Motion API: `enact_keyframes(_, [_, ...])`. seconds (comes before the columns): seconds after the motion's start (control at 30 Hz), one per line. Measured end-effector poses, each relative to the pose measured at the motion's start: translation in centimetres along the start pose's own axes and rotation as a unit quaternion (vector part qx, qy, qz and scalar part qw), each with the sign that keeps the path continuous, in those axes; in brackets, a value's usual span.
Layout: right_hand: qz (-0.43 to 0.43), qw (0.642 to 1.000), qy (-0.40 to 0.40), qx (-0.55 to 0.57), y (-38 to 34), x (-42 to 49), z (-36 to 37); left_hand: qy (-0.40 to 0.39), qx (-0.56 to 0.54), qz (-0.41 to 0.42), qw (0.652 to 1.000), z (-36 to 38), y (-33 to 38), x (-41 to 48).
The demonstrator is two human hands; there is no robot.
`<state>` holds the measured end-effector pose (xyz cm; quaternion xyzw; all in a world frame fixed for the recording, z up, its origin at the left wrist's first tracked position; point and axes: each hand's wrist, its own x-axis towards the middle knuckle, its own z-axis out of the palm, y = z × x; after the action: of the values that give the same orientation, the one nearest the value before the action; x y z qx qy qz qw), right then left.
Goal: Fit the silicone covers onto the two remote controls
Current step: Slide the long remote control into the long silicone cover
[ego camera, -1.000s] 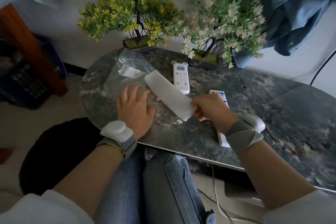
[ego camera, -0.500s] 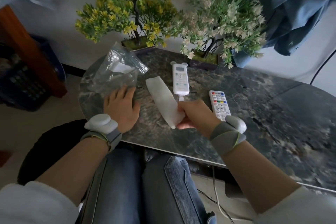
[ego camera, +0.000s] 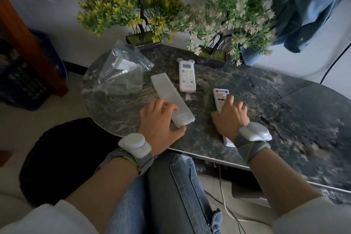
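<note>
A long translucent white silicone cover [ego camera: 167, 95] lies diagonally on the dark marble table [ego camera: 284, 119]. My left hand [ego camera: 161, 123] grips its near end, thumb under the edge. A white remote with coloured buttons [ego camera: 220, 97] lies to the right; my right hand [ego camera: 230, 119] rests over its lower part with fingers curled around it. A second white remote with a small screen and two round ears [ego camera: 187, 76] lies further back, between the cover and the plants, untouched.
A clear plastic bag [ego camera: 123, 74] with a paper slip lies at the table's left back. Two potted artificial trees [ego camera: 140, 40] [ego camera: 214, 55] stand along the far edge. Blue cloth [ego camera: 303, 15] hangs at the right. The table's near edge is over my knees.
My right hand let go of the cover and moved right onto the coloured-button remote. My left hand left the bag and took hold of the cover's near end.
</note>
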<state>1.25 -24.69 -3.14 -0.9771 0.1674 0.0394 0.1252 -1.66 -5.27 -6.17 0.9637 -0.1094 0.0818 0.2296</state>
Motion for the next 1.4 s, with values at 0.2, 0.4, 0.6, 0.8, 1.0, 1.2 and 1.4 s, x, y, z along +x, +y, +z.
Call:
enact_keyframes(0.2, [-0.072,0.986,-0.073,0.130,-0.8,-0.9,-0.8,0.058,-0.086,-0.033,0.994,-0.2,-1.1,-0.1])
enact_keyframes(0.4, [-0.303,0.925,-0.165,0.158,-2.6,-4.1,-1.0,0.123,-0.199,-0.075,0.969,-1.7,-2.1,0.6])
enact_keyframes(0.6, [-0.317,0.907,-0.253,0.113,-3.3,-4.0,-0.3,0.132,-0.260,-0.113,0.950,-2.0,-2.1,0.6])
enact_keyframes(0.8, [-0.290,0.912,-0.230,0.178,-3.7,-3.1,0.0,0.113,-0.301,-0.120,0.939,-2.6,-2.4,0.6])
enact_keyframes(1.0, [-0.297,0.918,-0.182,0.191,-3.8,-3.0,0.2,0.105,-0.299,-0.075,0.945,-2.8,-2.5,0.5])
enact_keyframes(1.2, [-0.258,0.932,-0.163,0.194,-3.7,-2.7,0.5,0.097,-0.283,-0.050,0.953,-2.5,-2.6,0.4])
enact_keyframes(1.4, [-0.191,0.956,-0.126,0.186,-3.9,-2.2,1.0,0.073,-0.263,-0.019,0.962,-2.3,-1.3,0.3])
